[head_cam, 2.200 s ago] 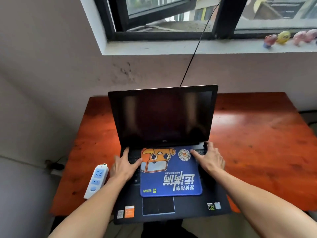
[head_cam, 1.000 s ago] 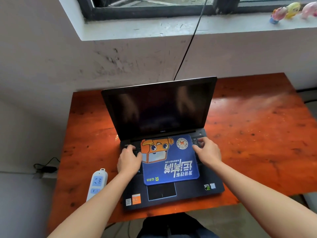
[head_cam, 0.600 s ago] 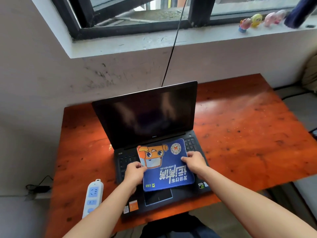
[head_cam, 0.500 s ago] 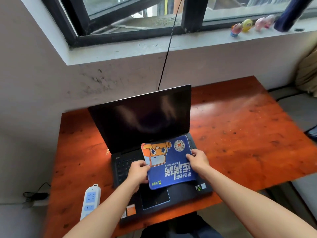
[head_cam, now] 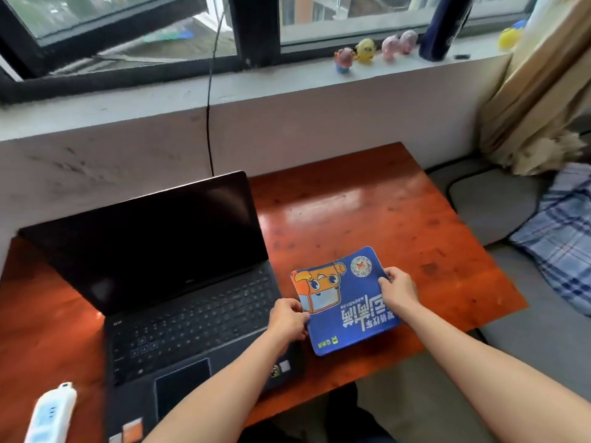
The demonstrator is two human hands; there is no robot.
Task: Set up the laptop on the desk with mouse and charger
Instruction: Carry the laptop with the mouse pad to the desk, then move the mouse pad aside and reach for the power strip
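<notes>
On the desk [head_cam: 367, 199], at about four o'clock from the open laptop [head_cam: 166, 270], I hold the blue mouse pad [head_cam: 343, 302] just beside the keyboard's right edge. My left hand [head_cam: 286, 319] pinches its left edge and my right hand [head_cam: 398, 290] grips its right edge. Whether the pad lies flat or hovers just above the wood I cannot tell. The laptop's screen is dark. A white power strip [head_cam: 51, 414] lies at seven o'clock from the laptop, near the desk's front corner.
</notes>
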